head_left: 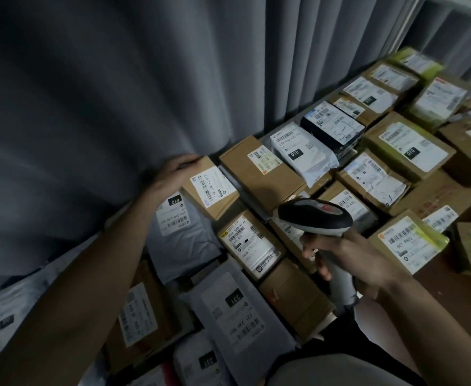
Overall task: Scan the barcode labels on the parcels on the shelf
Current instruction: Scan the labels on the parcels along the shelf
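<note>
Several parcels lie packed side by side on the shelf, each with a white barcode label facing up. My left hand (173, 174) grips the far left edge of a small cardboard box (210, 188) and holds it tilted above a grey mailer bag (178, 232). My right hand (343, 260) grips the handle of a grey and black barcode scanner (316, 215), whose head hovers over the middle boxes and points left toward the held box. Nearby lie a labelled cardboard box (249, 243), a white mailer (301, 151) and a black box (333, 128).
A grey curtain (117, 93) hangs close behind the shelf along the left and far side. More cardboard boxes (407, 144) and mailers (234, 305) fill the shelf to the right and near me. A brown surface (437, 280) shows at lower right.
</note>
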